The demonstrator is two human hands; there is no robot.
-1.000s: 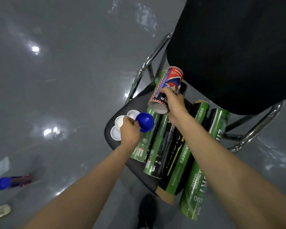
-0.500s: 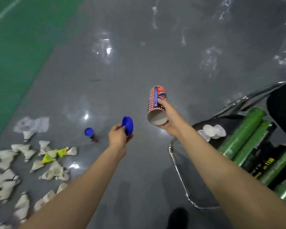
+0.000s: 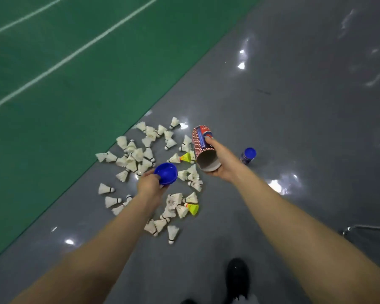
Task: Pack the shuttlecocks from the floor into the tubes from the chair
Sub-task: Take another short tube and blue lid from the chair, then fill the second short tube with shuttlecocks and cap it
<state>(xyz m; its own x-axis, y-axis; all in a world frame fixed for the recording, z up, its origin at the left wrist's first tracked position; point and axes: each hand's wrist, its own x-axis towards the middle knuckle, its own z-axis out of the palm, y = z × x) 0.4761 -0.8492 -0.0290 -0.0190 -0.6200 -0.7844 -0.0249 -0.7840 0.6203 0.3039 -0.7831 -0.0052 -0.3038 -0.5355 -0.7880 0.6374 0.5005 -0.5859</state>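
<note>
So: tube [image 3: 203, 148] inside right fingers [image 3: 208, 140] (cap [image 3: 166, 173]: left fingers [image 3: 150, 172]).

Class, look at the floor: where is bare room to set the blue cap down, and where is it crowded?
Bare: the grey floor right of the capped tube; the strip between the nearest shuttlecocks and the black shoe; the green court left of the shuttlecocks. Crowded: the scatter itself, below the blue cap and open tube.

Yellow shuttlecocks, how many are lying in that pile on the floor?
2. One yellow shuttlecock shows just left of the red tube; the second yellow shuttlecock lies nearer the person, right of the left forearm. Others may be hidden under the forearm.
</note>
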